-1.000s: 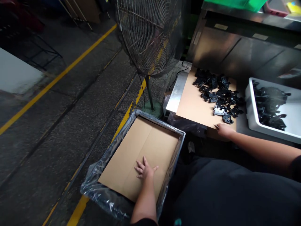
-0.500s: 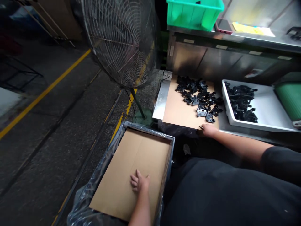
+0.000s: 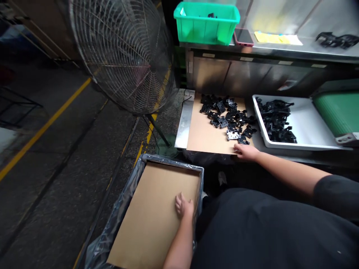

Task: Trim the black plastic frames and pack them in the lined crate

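Note:
My left hand point(image 3: 184, 205) rests palm down on a brown cardboard sheet point(image 3: 151, 224) lying in a floor box lined with a plastic bag point(image 3: 123, 201). It is close to the box's right wall, fingers partly bent and holding nothing. My right hand point(image 3: 246, 151) lies closed at the front edge of another cardboard sheet point(image 3: 207, 136) on the metal table. A pile of small black metal parts point(image 3: 227, 116) lies on that sheet just beyond the hand. Whatever its fingers hold is hidden.
A white tray point(image 3: 308, 127) holding more black parts sits right of the sheet, next to a green conveyor belt point(image 3: 339, 110). A large standing fan point(image 3: 123, 52) is on the floor at left. On the upper shelf are a green bin point(image 3: 206, 26), a phone point(image 3: 244, 36) and yellow papers.
The view has swung right and up. My left hand slid toward the box's right wall and its fingers, spread before, have bent. My right hand stays at the sheet's front edge.

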Available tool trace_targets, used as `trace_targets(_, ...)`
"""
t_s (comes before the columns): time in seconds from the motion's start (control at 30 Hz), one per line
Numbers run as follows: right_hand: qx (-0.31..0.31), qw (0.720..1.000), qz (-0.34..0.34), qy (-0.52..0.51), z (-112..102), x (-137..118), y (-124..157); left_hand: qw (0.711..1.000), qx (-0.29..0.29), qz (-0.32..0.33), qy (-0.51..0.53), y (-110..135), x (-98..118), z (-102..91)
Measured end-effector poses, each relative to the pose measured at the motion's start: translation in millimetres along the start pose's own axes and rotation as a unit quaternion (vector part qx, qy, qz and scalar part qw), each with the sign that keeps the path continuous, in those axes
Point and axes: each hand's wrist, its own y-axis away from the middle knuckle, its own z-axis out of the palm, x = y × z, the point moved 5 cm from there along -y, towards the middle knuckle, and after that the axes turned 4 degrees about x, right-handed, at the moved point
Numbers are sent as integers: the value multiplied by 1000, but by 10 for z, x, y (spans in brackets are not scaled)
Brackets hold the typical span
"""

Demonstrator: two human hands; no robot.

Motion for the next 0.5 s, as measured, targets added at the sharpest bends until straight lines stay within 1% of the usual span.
trace_targets(0.07,27,999,-18,-15,-72,42,79,1000,-12,11,-1,3,-21,-27)
trace_targets(0.13,38,998,-38,-33,-117,85,113,999,-23,23,-3,-5,-59,-72)
trace_targets(0.2,34,996,-63,-53,-144,116,89,999,-34,30,-8,-23,-90,-136)
trace_targets(0.3,13,991,-103,-84,-180,134,-24,998,-50,30,-21,-62,-90,-255)
trace_targets(0.4,-8,985,-134,-104,-223,133,-156,997,-57,28,-31,-90,-7,-373)
trace_targets(0.5,-20,981,-156,-116,-227,118,-250,997,-44,44,-34,-68,176,-479)
